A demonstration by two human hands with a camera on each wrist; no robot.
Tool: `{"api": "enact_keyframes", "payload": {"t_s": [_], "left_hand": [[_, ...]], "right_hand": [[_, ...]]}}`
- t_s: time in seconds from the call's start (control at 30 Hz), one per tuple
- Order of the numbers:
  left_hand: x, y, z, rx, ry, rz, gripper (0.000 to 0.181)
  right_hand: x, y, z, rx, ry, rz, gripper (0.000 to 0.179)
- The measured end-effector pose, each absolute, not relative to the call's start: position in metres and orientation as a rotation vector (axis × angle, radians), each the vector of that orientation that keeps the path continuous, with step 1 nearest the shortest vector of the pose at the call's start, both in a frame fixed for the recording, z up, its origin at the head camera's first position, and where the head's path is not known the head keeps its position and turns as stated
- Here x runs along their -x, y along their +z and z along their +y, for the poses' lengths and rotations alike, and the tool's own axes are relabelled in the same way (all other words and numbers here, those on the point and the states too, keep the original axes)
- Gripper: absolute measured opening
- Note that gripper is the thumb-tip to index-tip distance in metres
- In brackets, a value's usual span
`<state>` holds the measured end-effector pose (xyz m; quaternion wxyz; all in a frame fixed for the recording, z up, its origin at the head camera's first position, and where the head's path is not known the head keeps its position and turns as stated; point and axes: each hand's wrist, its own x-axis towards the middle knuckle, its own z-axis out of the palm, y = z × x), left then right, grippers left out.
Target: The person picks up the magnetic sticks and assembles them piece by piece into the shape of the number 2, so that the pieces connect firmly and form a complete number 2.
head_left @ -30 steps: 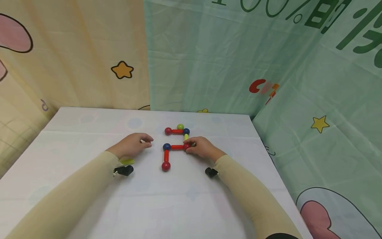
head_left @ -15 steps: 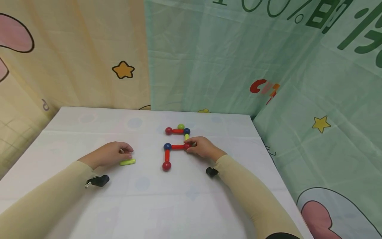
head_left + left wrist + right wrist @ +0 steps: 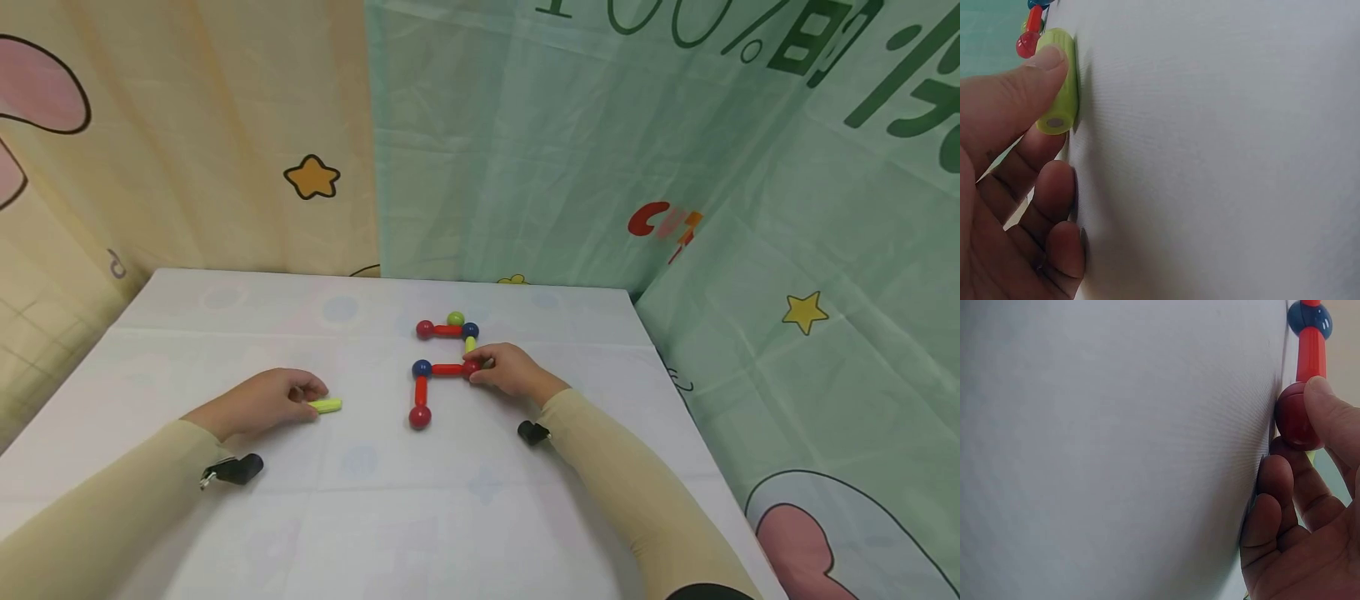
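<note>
My left hand (image 3: pixel 262 402) pinches a yellow-green magnetic rod (image 3: pixel 1060 94) between thumb and fingers, low over the table; a round metal disc shows in the rod's near end. Farther right, my right hand (image 3: pixel 513 371) grips a red ball (image 3: pixel 1297 419) at a corner of a built chain of rods and balls. From that ball a red rod (image 3: pixel 447 370) runs left to a blue ball (image 3: pixel 422 368), then another red rod (image 3: pixel 421 392) leads down to a red ball (image 3: pixel 420 417). A yellow-green rod (image 3: pixel 470 343) leads up from the gripped ball.
At the chain's far end are a blue ball (image 3: pixel 470 330), a red rod (image 3: pixel 448 331), a red ball (image 3: pixel 425 329) and a green ball (image 3: pixel 455 318). The white-covered table (image 3: pixel 360 517) ends at printed curtains (image 3: pixel 495 167) behind and to the right.
My left hand has drawn back left and toward me from beside the chain, and now pinches the yellow-green rod that lay on the table. My right hand stays on the red ball.
</note>
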<state>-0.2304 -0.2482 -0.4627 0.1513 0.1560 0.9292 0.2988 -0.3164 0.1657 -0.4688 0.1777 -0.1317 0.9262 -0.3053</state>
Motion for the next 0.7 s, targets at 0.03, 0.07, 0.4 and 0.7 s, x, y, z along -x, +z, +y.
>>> {"api": "enact_keyframes", "payload": {"t_s": [0.03,0.07,0.4,0.7], "left_hand": [[0.2302,-0.4631,-0.2479,-0.451,0.862,2.670,0.034],[0.2301,-0.4636,-0.2477,-0.449,0.862,2.672,0.032],[0.2271,-0.4644,-0.2463,-0.426,0.867,2.678,0.028],[0.2276,-0.4682,-0.2482,-0.435,0.876,2.686,0.029]], "right_hand": [[0.3164,-0.4686,0.1658,0.373,-0.865,2.621,0.042],[0.3164,-0.4683,0.1659,0.374,-0.865,2.621,0.042],[0.3157,-0.4673,0.1651,0.367,-0.860,2.622,0.042],[0.3174,-0.4696,0.1666,0.355,-0.867,2.613,0.043]]}}
